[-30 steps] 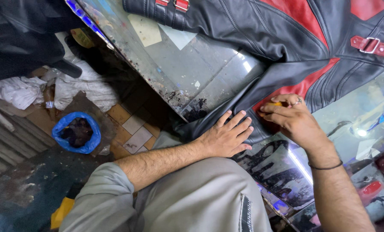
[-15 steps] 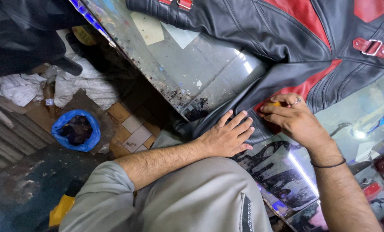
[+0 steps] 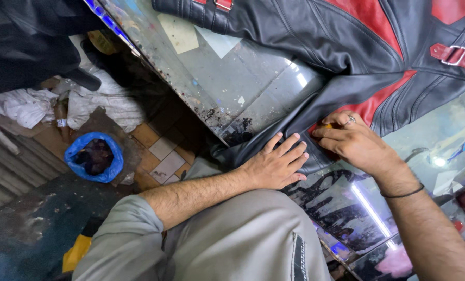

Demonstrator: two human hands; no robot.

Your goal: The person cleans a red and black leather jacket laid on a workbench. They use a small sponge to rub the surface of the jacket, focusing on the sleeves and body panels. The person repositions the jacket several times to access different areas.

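A black and red leather jacket (image 3: 347, 47) lies spread on a glass-topped table (image 3: 243, 88). One black sleeve (image 3: 316, 104) runs down toward the table's near edge. My left hand (image 3: 277, 164) lies flat, fingers apart, pressing on the sleeve's end. My right hand (image 3: 349, 140), with a ring and a thin black wristband, is pinched on a small yellow object (image 3: 327, 126) held against the red panel of the sleeve; most of that object is hidden by my fingers.
A red strap with a metal buckle (image 3: 456, 54) sits on the jacket at the right. Below the table's left edge are a tiled floor (image 3: 162, 151), a blue plastic bag (image 3: 94, 156) and white cloth heaps (image 3: 24, 106). My grey-clothed lap (image 3: 232, 244) fills the bottom.
Both hands stay on the sleeve in nearly the same spot. The view has shifted slightly; nothing was let go or picked up.
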